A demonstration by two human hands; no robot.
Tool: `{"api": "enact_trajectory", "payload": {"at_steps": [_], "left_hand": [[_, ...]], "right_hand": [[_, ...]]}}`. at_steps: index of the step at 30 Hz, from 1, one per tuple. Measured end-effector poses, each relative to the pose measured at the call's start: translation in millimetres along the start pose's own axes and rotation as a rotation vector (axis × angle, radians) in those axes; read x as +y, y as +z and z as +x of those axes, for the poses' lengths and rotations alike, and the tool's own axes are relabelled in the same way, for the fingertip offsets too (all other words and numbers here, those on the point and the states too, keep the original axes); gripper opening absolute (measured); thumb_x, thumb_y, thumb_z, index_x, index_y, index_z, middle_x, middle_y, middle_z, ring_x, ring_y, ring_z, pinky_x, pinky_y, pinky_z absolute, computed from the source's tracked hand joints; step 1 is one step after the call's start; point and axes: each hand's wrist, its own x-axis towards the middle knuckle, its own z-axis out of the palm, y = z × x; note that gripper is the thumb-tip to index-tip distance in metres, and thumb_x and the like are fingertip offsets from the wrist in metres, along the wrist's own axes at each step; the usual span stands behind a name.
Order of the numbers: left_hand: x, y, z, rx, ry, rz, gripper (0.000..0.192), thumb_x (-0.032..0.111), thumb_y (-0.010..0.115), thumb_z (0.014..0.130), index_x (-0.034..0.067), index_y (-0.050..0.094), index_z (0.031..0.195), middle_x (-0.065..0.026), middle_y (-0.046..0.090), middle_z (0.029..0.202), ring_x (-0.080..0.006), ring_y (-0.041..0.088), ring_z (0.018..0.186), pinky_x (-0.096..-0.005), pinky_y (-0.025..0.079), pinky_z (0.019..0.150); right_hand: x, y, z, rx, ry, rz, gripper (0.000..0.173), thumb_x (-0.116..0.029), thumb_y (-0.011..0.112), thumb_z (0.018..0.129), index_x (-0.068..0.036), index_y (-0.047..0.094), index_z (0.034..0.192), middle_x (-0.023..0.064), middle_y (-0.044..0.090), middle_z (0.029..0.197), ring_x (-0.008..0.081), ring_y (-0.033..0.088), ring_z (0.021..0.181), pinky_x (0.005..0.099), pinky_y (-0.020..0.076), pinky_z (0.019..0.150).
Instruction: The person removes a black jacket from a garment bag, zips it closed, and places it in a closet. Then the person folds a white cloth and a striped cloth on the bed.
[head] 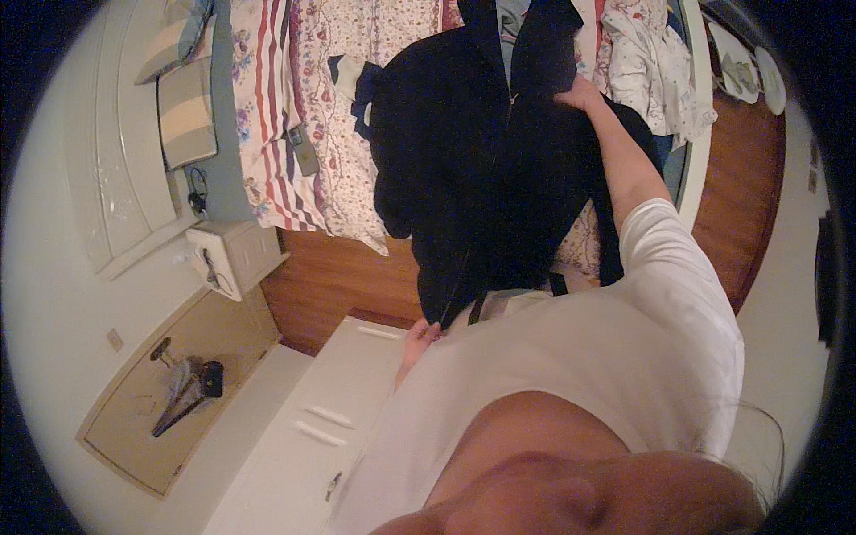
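A black zip-up jacket is spread in front of me over the bed, its near end hanging over the bed's edge towards my body. My left hand pinches the jacket's bottom corner, low by my waist. On the right, my right hand grips the fabric beside the zip opening, its fingers partly hidden by the cloth. Between the open front edges at the top shows a grey garment. A navy and white cloth item lies against the jacket's left side.
Floral and striped bedding covers the bed. On it lie a mobile phone and, at right, a white patterned garment. A white bedside table stands left, above wooden flooring. White cabinets are close by my left side.
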Motion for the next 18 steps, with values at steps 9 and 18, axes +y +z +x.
{"api": "enact_trajectory", "payload": {"at_steps": [9,18], "left_hand": [[-5,13,5,0.033,-0.035,-0.053,0.013,0.012,0.057,0.090,0.007,0.054,0.079,0.0015,0.056,0.067,-0.0063,0.049,0.058,-0.0223,0.039,0.053],[47,21,45,0.414,0.709,0.812,0.024,0.018,0.065,0.083,0.000,0.055,0.096,-0.0167,0.059,0.092,-0.0306,0.055,0.084,-0.0394,0.044,0.077]], "right_hand": [[-58,-74,-112,0.384,0.262,0.104,0.067,-0.068,0.059,0.069,-0.005,0.067,0.091,0.0182,0.066,0.085,0.0359,0.063,0.082,0.0424,0.0497,0.071],[-39,-195,-240,0.664,-0.124,0.548,0.054,-0.052,0.060,0.081,0.001,0.062,0.070,0.0090,0.059,0.059,0.0170,0.054,0.057,0.0327,0.0426,0.057]]}}
